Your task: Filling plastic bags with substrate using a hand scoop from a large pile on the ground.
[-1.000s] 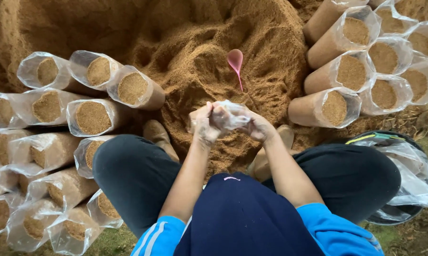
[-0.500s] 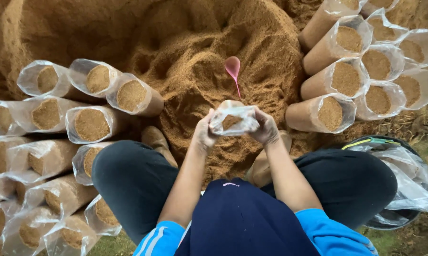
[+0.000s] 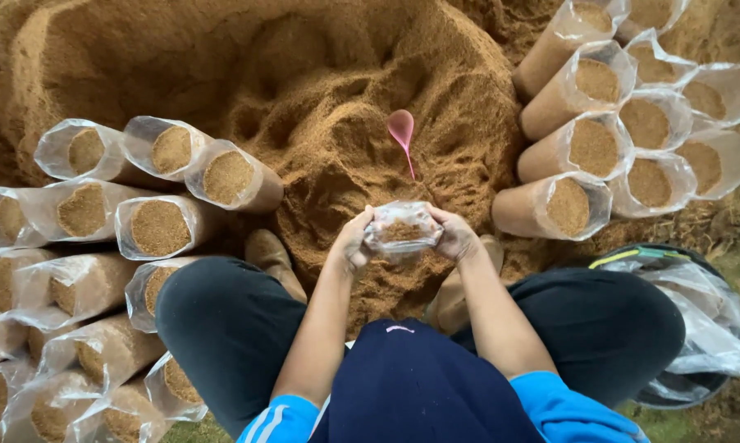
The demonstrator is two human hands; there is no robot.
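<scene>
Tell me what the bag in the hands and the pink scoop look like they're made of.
The bag looks like thin clear plastic film: glossy, crinkled, its brown fill showing through. The pink scoop, stuck in the sawdust-like pile, looks like smooth moulded plastic, slightly translucent, though that's uncertain.

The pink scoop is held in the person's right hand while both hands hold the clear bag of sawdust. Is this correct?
Not quite. In the head view the pink scoop stands stuck in the sawdust pile, untouched. The left hand and right hand do both hold the clear bag.
</scene>
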